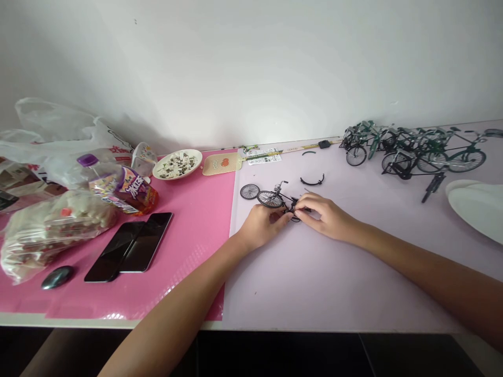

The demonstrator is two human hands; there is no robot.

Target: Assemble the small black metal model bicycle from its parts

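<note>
- Steadying the model bicycle (288, 199) with one hand while fine work is done by the other seems, in the head view, to be the step in hand; the small black bicycle is held between both hands, over the pale tabletop (314, 283).
- The bicycle is best supported close to the point being worked, so that pressing is met by a firm backing and the thin frame is not twisted.
- Force is best kept light and straight, as the spokes and the handlebar (279, 185) are probably easily bent.
- By the left hand (261, 225), the lower frame is gripped: thumb and forefinger are drawn almost together on it, and the other fingers are curled below the spoked wheel.
- By the right hand (328, 214), the near end of the frame is pinched, thumb and forefinger being nearly closed; whether a separate small part is held there cannot be told, as the spot is covered by the fingertips.
- The two sets of fingertips are brought nearly into contact, so the joint is best turned into sight before pressure is added.
- The loose wheel (250, 191), just beside the bicycle, and the curved black piece (313, 181), beyond the right hand, are best left undisturbed by the knuckles.
</note>
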